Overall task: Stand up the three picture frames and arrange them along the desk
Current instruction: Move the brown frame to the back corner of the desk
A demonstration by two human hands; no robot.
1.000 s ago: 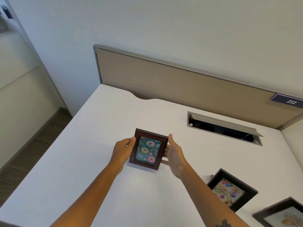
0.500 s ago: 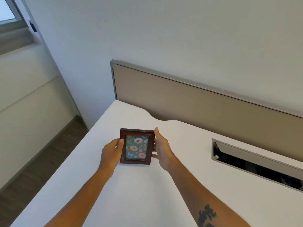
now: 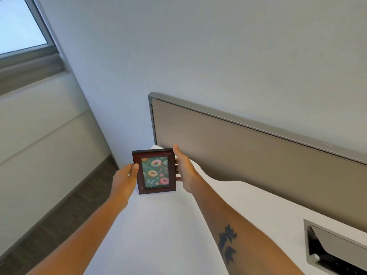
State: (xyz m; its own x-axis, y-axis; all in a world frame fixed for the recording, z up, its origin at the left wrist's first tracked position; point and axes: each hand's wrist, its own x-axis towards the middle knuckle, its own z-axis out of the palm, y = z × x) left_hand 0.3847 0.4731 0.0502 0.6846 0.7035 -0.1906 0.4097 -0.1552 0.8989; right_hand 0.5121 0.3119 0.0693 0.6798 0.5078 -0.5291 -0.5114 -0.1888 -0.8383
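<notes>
The picture frame [image 3: 154,171] looks like dark reddish-brown wood with a smooth, faintly satin finish, and its doughnut print sits under a pane that gives a soft sheen. The counter [image 3: 158,225] is a smooth, matt white surface. Behind it the divider panel [image 3: 248,155] has a flat, matt taupe face edged in brushed grey metal, as is the cable tray [image 3: 337,249].

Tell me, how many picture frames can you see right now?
1. The donut picture frame stands near the desk's far left corner, held between the left hand and right hand. Others may be out of view.
</notes>
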